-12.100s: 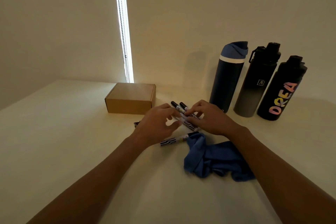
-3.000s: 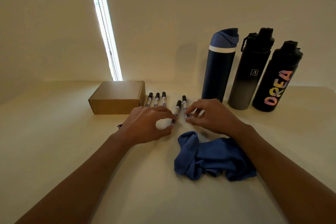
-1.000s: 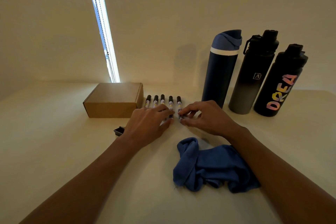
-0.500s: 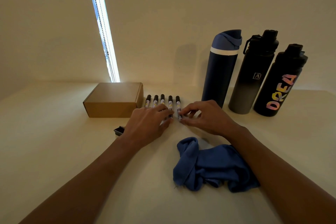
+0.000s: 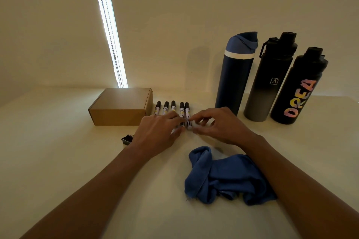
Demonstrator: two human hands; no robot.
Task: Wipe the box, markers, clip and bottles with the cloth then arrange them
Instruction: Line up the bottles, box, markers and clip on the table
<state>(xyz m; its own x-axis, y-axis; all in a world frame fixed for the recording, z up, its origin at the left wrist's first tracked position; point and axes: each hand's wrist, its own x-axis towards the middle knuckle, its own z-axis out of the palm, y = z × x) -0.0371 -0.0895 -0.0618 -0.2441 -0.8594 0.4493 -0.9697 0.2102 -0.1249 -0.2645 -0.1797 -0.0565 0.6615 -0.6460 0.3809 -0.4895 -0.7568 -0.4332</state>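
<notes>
While both of the person's arms reach over the pale counter (image 5: pixel 48 161), five markers (image 5: pixel 173 107) lie side by side just right of one cardboard box (image 5: pixel 120 105). Fingers of the left hand (image 5: pixel 157 134) rest straight on the markers; the right hand (image 5: pixel 219 126) pinches the rightmost marker (image 5: pixel 187 111). One black clip (image 5: pixel 126 139) sits beside the left wrist, one crumpled blue cloth (image 5: pixel 227 176) lies nearer, and three bottles (image 5: pixel 272 77) stand upright at right.
</notes>
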